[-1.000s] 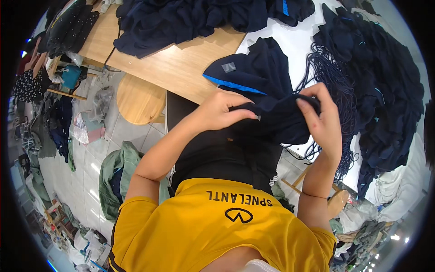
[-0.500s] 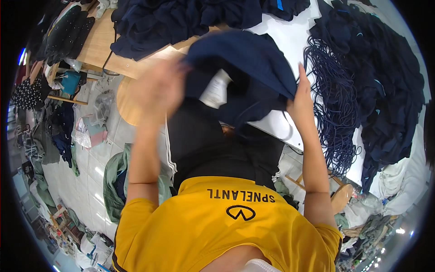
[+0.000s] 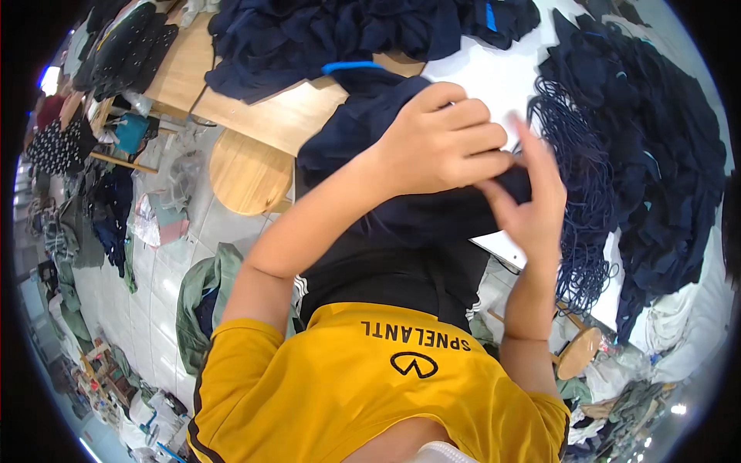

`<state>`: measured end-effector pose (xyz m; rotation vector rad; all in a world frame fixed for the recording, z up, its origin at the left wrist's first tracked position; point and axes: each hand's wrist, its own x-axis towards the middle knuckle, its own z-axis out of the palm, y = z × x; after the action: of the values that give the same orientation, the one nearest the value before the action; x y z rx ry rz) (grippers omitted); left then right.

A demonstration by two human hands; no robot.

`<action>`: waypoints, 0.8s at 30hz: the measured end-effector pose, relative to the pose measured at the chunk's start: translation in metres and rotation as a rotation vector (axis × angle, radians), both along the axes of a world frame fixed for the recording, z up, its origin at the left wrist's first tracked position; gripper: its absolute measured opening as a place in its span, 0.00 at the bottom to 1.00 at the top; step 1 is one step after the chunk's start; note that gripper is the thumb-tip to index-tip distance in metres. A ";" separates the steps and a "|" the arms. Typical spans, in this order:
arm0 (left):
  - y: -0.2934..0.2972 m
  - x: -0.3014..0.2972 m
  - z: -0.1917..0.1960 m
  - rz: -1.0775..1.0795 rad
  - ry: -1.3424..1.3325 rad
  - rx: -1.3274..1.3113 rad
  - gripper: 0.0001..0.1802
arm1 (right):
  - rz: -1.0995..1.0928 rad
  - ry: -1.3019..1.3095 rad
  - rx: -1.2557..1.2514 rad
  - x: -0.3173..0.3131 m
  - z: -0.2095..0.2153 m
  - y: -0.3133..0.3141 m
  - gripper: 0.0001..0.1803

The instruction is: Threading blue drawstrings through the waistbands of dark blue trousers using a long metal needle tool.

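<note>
A navy cloth garment (image 3: pixel 347 131) hangs over my lap and the table edge, with a bright blue strip (image 3: pixel 351 67) along its far edge. My left hand (image 3: pixel 451 143) reaches across it to the right, fingers curled closed on the navy cloth near its right side. Facing it, my right hand (image 3: pixel 540 193) has thumb and forefinger spread in a C shape close to the left fingertips. Navy cloth shows in that gap, and the right forefinger's tip is blurred. The left hand hides the exact spot it grips.
A heap of navy garments (image 3: pixel 332 35) lies on the table's far side. To the right are a bundle of navy cords (image 3: pixel 579 201) and another navy pile (image 3: pixel 664 154). A round wooden stool (image 3: pixel 251 171) stands left; a green cloth bundle (image 3: pixel 204 309) lies on the floor.
My left hand has swung from the left side across to beside my right hand. The garment, held spread between both hands before, now hangs lower, and its white label is out of sight.
</note>
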<state>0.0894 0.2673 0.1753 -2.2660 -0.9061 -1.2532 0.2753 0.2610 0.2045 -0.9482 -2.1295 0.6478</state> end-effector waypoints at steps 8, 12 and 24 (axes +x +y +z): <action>-0.026 -0.016 -0.076 -0.014 -0.508 -0.926 0.12 | -0.164 -0.048 -0.302 0.067 -0.009 0.027 0.15; -0.043 -0.033 -0.073 -0.451 -0.636 -1.623 0.14 | -0.037 -0.003 -0.235 0.074 -0.022 0.033 0.16; -0.053 -0.026 -0.049 -0.382 -0.327 -1.514 0.14 | 0.034 0.095 -0.314 0.045 -0.029 0.011 0.08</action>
<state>0.0635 0.2141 0.1266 -3.4905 -2.1288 -1.2422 0.3207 0.2719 0.1751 -1.0251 -1.9989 1.0453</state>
